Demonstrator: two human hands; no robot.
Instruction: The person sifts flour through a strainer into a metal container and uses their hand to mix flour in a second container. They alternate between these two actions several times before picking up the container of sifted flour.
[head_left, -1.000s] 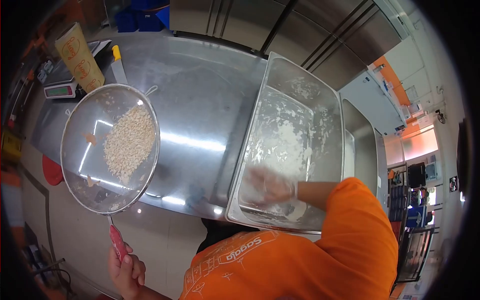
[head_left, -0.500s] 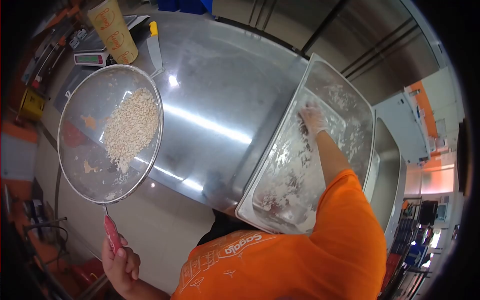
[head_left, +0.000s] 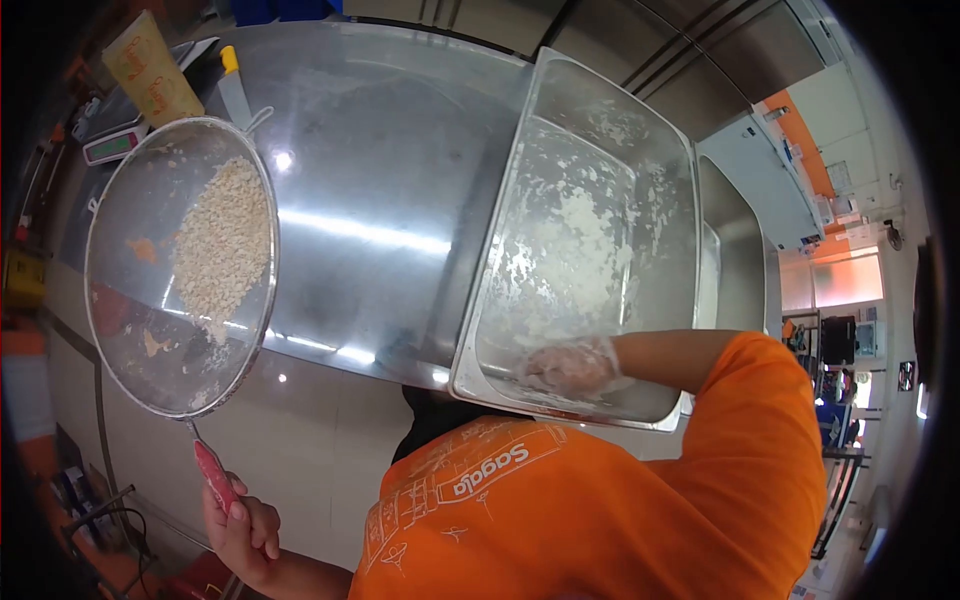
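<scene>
A large round sieve [head_left: 130, 300] hangs at the left with a heap of pale crumbs [head_left: 224, 240] on its mesh. Its red handle [head_left: 213, 474] is gripped by my left hand [head_left: 240, 522], which is bare. On the right, a deep metal tray [head_left: 662, 240] has white powder [head_left: 580, 240] smeared over its bottom. My right hand [head_left: 572, 368], in a clear glove, is low in the tray at the end nearest my body. Its fingers look curled, and what they may hold is hidden by the glove and blur.
On the steel table [head_left: 370, 150], beyond the sieve, stand a printed container [head_left: 152, 70], a digital scale [head_left: 112, 146] and a yellow-handled blade [head_left: 234, 92]. A second metal tray [head_left: 735, 235] lies right of the first.
My right hand has moved from the tray's far part to its near end, and white powder shows where it was. The view has turned right; my left hand still holds the sieve.
</scene>
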